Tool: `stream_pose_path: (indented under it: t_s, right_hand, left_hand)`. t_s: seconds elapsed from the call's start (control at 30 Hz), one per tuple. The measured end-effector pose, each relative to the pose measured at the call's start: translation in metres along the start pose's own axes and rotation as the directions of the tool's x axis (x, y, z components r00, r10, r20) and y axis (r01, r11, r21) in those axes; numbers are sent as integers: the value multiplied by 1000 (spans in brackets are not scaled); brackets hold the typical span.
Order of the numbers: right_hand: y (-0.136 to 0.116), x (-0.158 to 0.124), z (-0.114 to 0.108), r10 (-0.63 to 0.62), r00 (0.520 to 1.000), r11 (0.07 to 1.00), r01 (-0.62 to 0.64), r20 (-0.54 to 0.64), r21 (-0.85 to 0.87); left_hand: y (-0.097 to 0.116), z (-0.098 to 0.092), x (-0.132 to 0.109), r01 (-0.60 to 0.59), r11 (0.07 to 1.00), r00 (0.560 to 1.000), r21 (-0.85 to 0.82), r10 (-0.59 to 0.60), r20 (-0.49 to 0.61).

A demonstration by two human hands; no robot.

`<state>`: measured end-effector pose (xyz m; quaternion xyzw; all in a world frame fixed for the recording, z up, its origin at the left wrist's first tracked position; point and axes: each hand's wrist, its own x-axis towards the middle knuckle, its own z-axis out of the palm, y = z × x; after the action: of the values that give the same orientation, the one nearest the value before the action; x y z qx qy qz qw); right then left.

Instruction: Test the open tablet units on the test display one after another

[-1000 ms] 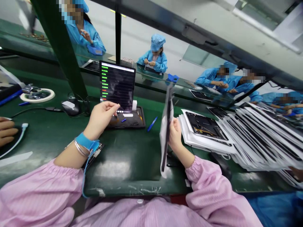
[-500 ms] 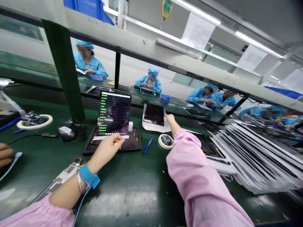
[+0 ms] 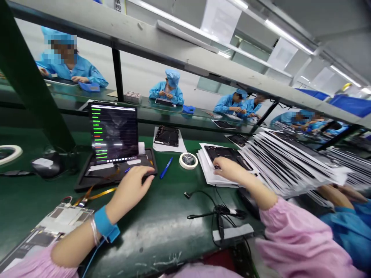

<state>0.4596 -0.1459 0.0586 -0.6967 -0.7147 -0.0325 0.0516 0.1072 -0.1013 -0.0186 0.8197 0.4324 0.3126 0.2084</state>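
Note:
My left hand [image 3: 131, 190] lies on the green bench with its fingers curled at the front edge of a black fixture tray [image 3: 87, 178]. A lit tablet screen [image 3: 113, 132] stands upright in that tray, showing green and red bars. My right hand [image 3: 230, 171] rests palm down, fingers spread, on the top panel of a stack of black panels on white sheets [image 3: 223, 162]. One more panel on a white sheet [image 3: 167, 138] lies at the back of the bench. A blue wrist strap [image 3: 106, 224] is on my left wrist.
A blue pen [image 3: 166, 167] and a tape roll [image 3: 188, 160] lie between the tray and the stack. Black cables [image 3: 216, 212] lie near the front edge. A circuit assembly [image 3: 55, 220] sits at the left. A long fanned pile of panels [image 3: 292, 164] fills the right. Co-workers in blue sit behind.
My right hand drew back from the panel it set down at the back and landed on the stack at the right. My left hand dropped from the tablet's lower edge to the tray's front.

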Motion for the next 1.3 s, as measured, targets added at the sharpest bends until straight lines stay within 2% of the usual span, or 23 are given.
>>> stream_pose_path:
  t_s: [0.1, 0.17, 0.23, 0.3, 0.4, 0.5, 0.63, 0.77, 0.87, 0.93, 1.0, 1.13, 1.17, 1.23, 1.3]
  right_hand:
    - [-2, -11, 38, 45, 988, 998, -52, -150, -41]
    - [-3, -9, 51, 71, 968, 996, -84, -239, -42]
    - [-1, -6, 54, 98, 947, 994, -107, -304, -12]
    - [4, -6, 51, 131, 924, 991, -124, -358, 43]
    - [15, -9, 43, 186, 888, 979, -130, -421, 157]
    - [28, -10, 35, 246, 866, 950, -127, -436, 284]
    - [41, -5, 30, 338, 873, 880, -160, -352, 446]
    - [45, -4, 32, 360, 888, 824, -158, -286, 544]
    - [44, -7, 35, 340, 893, 811, -118, -296, 574]
    - [43, -13, 35, 318, 882, 816, -68, -347, 574]
    - [43, -24, 32, 313, 843, 826, -13, -437, 564]
    - [41, -58, 30, 344, 716, 847, 42, -607, 530]
    - [40, -68, 33, 321, 702, 867, 52, -636, 496]
    - [35, -84, 43, 219, 722, 911, 91, -657, 403]
    - [29, -94, 55, 84, 782, 935, 154, -618, 321]
  left_hand:
    - [39, 36, 15, 17, 965, 981, -262, 34, 190]
    - [67, 66, 35, 82, 905, 956, -417, 47, 289]
    - [95, 95, 60, 243, 821, 911, -517, -10, 413]
    - [122, 120, 86, 470, 635, 850, -613, -139, 507]
    - [156, 148, 119, 528, 540, 834, -656, -183, 521]
    - [176, 166, 141, 532, 543, 837, -650, -225, 498]
    - [175, 179, 156, 560, 581, 824, -591, -315, 471]
    - [165, 182, 164, 562, 624, 822, -543, -348, 450]
    - [164, 182, 169, 573, 634, 809, -519, -335, 483]
    - [165, 181, 173, 583, 631, 798, -512, -323, 509]
    - [166, 182, 177, 585, 628, 795, -514, -316, 519]
    - [169, 182, 178, 580, 610, 807, -539, -342, 481]
    - [170, 181, 178, 579, 597, 811, -555, -352, 467]
    - [175, 180, 176, 575, 551, 818, -604, -365, 445]
    - [184, 177, 173, 562, 482, 827, -673, -358, 434]
